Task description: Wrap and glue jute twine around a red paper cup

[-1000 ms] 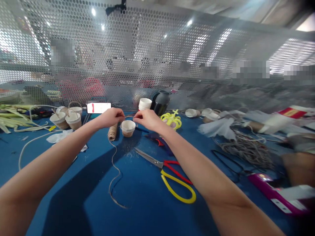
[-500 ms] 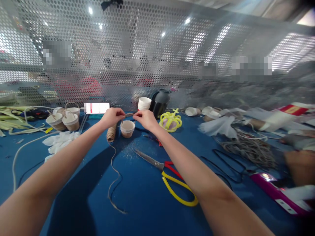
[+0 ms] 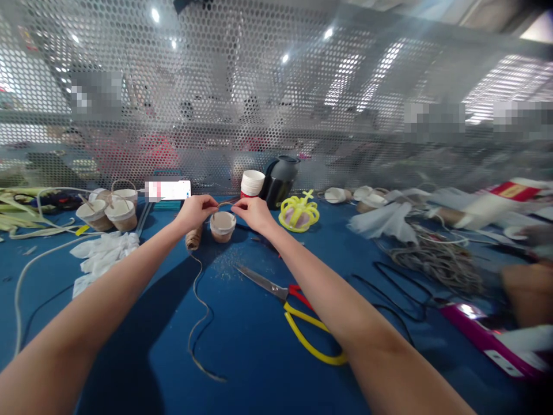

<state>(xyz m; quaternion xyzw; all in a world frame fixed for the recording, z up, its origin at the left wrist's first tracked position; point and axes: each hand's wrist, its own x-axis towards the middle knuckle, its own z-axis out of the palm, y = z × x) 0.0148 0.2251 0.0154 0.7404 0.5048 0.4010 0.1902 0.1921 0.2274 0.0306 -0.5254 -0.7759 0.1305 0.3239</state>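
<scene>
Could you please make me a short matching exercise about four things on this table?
1. Small pot
2. Scissors
3. Twine roll
4. Power strip

A. Purple casing
B. Loose strand trailing from it
C. Below the cord pinched in the fingers
D. One red and one yellow handle

Pairs: 1-C, 2-D, 3-B, 4-A

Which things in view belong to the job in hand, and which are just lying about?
Likely part of the job:
cord, pinched by left hand and right hand
small cup beside them
twine roll
perhaps the scissors

Apparently just lying about:
phone
yellow crown
dark flask
purple power strip
</scene>
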